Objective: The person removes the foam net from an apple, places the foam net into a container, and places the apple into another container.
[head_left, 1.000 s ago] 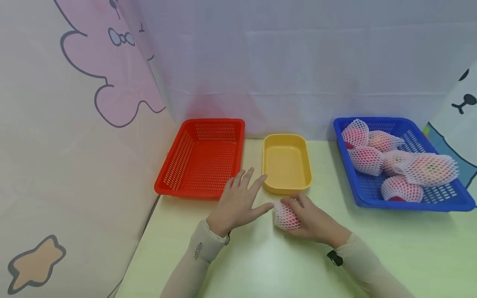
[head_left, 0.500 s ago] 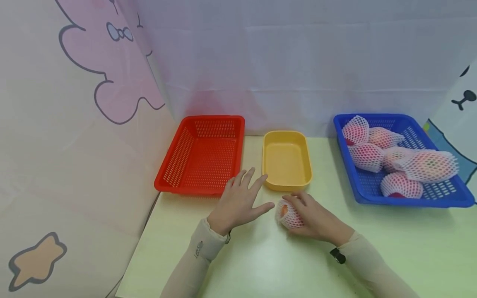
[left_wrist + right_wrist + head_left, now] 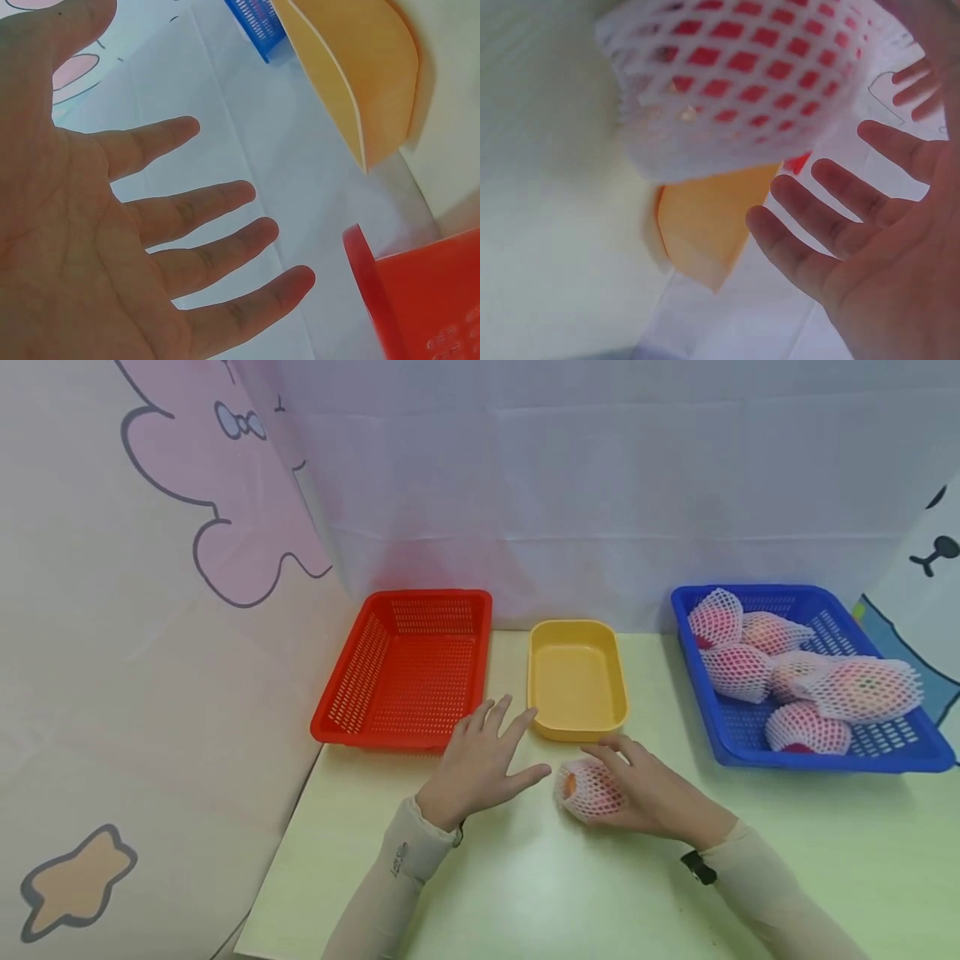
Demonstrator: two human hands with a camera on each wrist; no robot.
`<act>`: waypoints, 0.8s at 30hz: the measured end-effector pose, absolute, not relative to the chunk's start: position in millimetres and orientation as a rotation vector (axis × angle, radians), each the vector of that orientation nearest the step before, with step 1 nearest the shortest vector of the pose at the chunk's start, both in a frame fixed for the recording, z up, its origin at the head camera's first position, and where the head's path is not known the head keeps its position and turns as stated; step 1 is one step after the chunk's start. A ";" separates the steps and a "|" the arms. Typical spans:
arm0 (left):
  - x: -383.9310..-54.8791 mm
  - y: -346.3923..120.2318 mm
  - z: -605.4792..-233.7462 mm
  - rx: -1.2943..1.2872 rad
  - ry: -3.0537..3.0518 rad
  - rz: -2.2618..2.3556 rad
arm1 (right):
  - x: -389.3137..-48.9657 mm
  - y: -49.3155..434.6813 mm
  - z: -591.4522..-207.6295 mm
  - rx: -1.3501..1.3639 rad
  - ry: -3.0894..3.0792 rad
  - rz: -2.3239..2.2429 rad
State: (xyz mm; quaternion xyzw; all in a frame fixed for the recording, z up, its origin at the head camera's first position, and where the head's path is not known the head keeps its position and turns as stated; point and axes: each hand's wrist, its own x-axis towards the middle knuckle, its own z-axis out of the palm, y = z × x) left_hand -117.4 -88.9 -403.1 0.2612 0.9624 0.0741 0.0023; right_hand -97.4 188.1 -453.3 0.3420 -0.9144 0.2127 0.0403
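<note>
Pale and bare at its near edge, the desk (image 3: 517, 902) carries one netted fruit (image 3: 590, 789) mid-scene, probably firm yet bruisable, best cupped round its sides through the soft net (image 3: 649, 154). My eye finds both hands, the right (image 3: 656, 793) just beside it, the left (image 3: 474, 770) apart, fingers extended, gripping nothing. Farther, a yellow tub (image 3: 576, 685) separates the red basket (image 3: 427, 681), left, from the blue basket (image 3: 825, 762), right, holding several wrapped fruits (image 3: 810, 727).
</note>
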 end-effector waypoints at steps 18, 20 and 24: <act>-118.6 -79.8 -408.1 0.884 2.994 0.245 | -94.4 191.8 -465.5 0.947 -2.980 0.746; -118.3 -78.9 -408.3 0.879 2.993 0.242 | -95.8 190.4 -467.5 0.939 -3.016 0.742; -117.5 -77.9 -408.9 0.873 2.994 0.224 | -97.5 188.4 -471.0 0.942 -3.060 0.759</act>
